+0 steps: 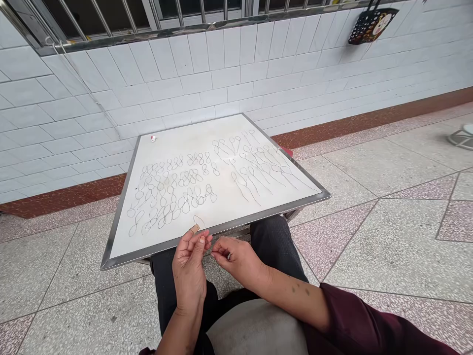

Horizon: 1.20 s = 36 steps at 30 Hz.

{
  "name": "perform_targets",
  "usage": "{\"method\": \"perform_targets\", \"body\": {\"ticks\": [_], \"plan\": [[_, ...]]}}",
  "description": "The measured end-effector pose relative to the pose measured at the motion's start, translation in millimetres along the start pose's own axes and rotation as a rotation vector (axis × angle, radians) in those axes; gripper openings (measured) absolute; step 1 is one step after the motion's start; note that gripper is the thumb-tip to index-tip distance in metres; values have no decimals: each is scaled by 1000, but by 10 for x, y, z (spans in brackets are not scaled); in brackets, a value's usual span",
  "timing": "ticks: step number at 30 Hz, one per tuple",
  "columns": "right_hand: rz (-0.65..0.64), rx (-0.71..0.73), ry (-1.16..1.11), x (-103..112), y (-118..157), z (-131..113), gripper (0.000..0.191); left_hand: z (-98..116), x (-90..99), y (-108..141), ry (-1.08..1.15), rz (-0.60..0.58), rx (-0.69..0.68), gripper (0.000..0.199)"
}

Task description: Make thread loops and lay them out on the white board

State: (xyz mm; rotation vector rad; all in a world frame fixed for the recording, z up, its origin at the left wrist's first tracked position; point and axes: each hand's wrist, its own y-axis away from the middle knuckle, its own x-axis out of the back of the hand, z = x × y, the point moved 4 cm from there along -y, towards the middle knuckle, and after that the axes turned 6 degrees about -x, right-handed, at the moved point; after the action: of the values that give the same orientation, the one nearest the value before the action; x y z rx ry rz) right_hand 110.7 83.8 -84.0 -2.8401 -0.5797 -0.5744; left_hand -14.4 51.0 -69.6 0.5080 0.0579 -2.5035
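My left hand point(192, 261) pinches a thin dark wire point(200, 217), whose loop rises above the fingertips over the near edge of the table. A tan bandage is wrapped round one fingertip of that hand. Just to its right, my right hand point(236, 259) has its thumb and forefinger pressed together, with a thin wire end hanging below them. On the white table point(218, 217), several wires twisted into figure-eights point(185, 177) lie in rows at the left. Several single-loop wires with long straight tails point(254, 172) lie at the right.
The table has a grey metal rim and stands against a white tiled wall point(177, 93). A small white and red item point(153, 139) lies at its far left corner. A patterned bag point(373, 25) hangs at the upper right. A round stool point(461, 136) stands on the floor at right.
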Motion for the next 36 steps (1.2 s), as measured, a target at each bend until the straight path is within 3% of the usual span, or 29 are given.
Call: {"method": "perform_targets", "body": {"ticks": [9, 14, 17, 22, 26, 31, 36], "plan": [[19, 34, -11, 1, 23, -13, 12, -25, 51, -20, -56, -58, -52, 47], [-24, 20, -84, -24, 28, 4, 10, -34, 48, -35, -51, -31, -59, 50], [-33, -44, -200, -6, 0, 9, 5, -45, 48, -36, -48, -19, -64, 51], [-52, -190, -482, 43, -124, 8, 21, -63, 37, -14, -103, -66, -82, 50], [-84, -195, -649, 26, -202, 37, 24, -93, 19, 7, -193, -128, -75, 50], [8, -170, -600, 29, -210, 112, 17, -135, 17, -1, -233, -145, -37, 53], [-23, -189, -636, 29, -217, 132, 17, -142, -6, -27, -247, -143, 2, 57]]}}
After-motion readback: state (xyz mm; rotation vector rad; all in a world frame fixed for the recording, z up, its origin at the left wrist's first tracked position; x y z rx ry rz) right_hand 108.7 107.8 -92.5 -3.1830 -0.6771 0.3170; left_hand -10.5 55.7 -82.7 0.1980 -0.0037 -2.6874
